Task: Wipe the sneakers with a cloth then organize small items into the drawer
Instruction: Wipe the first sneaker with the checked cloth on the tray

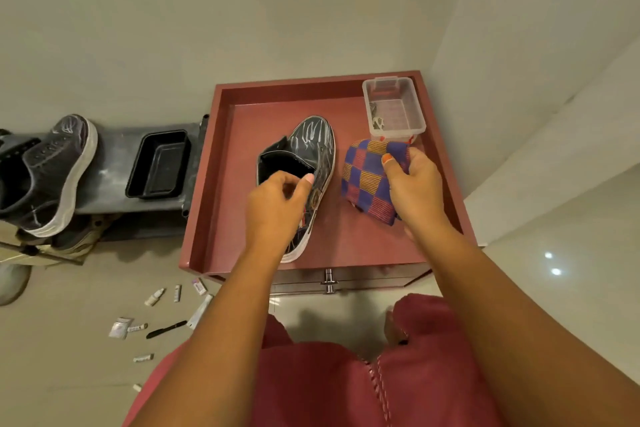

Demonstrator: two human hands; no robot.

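Observation:
A dark sneaker point(311, 146) with a white sole lies on the red cabinet top point(346, 239), toe pointing away. My left hand point(277, 204) hovers over its heel opening with fingers curled, thumb near the collar; whether it grips the shoe is unclear. To the right, my right hand point(412, 184) holds a checked blue, pink and orange cloth point(367, 180) resting on the cabinet top. A second dark sneaker point(52, 170) sits on a grey shelf at the left. The drawer front point(363, 279) with a metal handle is below the cabinet top, closed.
A clear plastic box point(394, 107) stands at the back right of the cabinet top. A black tray point(159, 163) lies on the grey shelf point(114, 146). Several small tubes, packets and a black tool point(166, 329) are scattered on the floor at left. Walls close in behind and right.

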